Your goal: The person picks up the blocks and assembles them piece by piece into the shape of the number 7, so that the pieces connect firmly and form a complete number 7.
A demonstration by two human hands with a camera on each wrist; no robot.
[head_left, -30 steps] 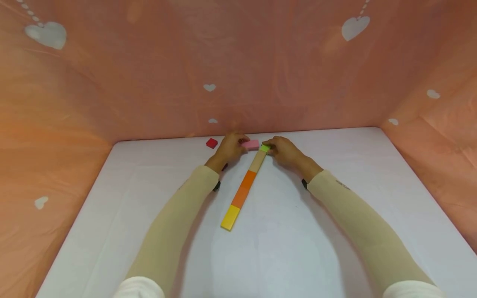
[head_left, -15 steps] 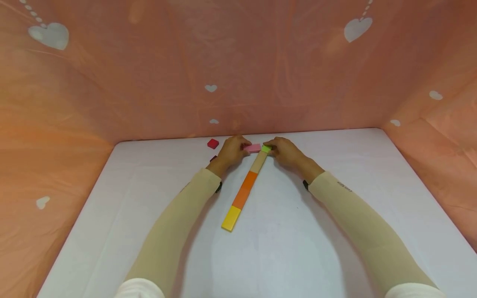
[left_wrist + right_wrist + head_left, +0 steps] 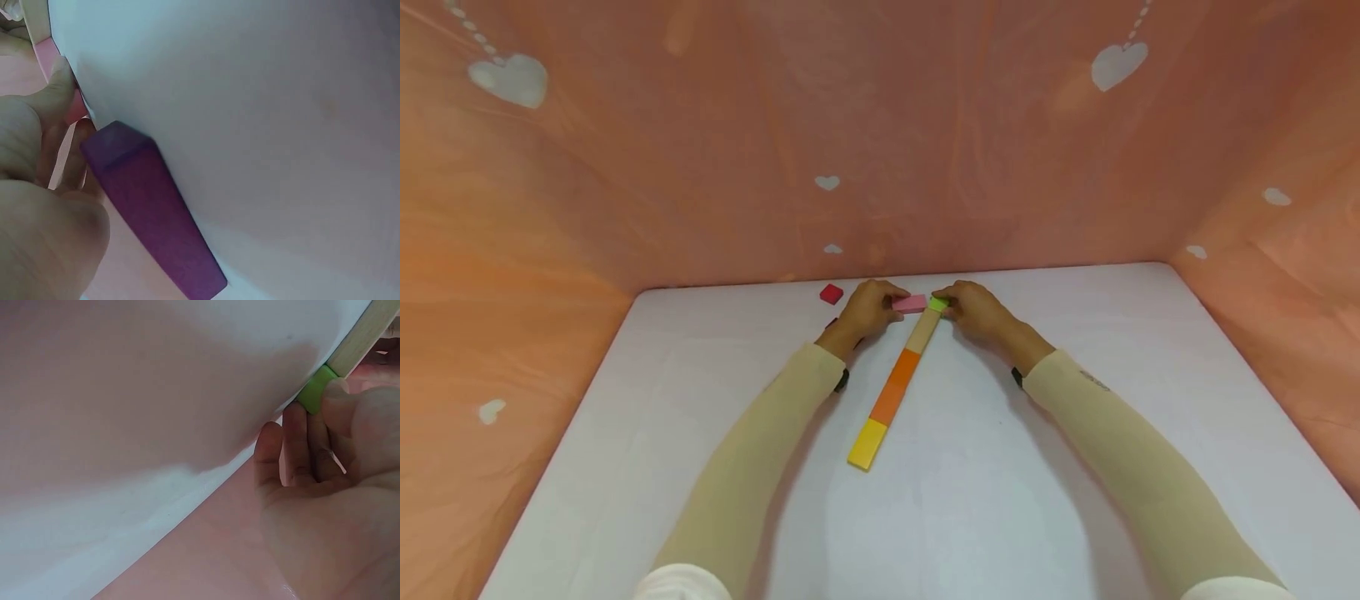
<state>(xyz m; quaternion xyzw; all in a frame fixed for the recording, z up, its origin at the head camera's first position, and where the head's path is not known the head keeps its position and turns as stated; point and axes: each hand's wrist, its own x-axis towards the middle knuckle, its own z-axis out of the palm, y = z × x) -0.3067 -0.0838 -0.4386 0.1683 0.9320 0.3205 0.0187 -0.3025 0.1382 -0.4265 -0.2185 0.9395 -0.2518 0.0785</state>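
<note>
Pink block (image 3: pixel 910 305) has edged toward 6 o'clock relative to the green block (image 3: pixel 937 304) since the first frame. Left hand (image 3: pixel 867 310) pinches pink, right hand (image 3: pixel 976 311) pinches green; fingers partly cover both. Green caps the 1 o'clock end of a strip on the bench (image 3: pixel 1000 500): tan (image 3: pixel 922 331), orange (image 3: pixel 895 387), yellow (image 3: pixel 867 445) at 7. Can't tell if pink touches it. Purple block (image 3: pixel 162 219): mostly hidden under the left wrist in head view, cut off at 6 o'clock in left wrist view.
</note>
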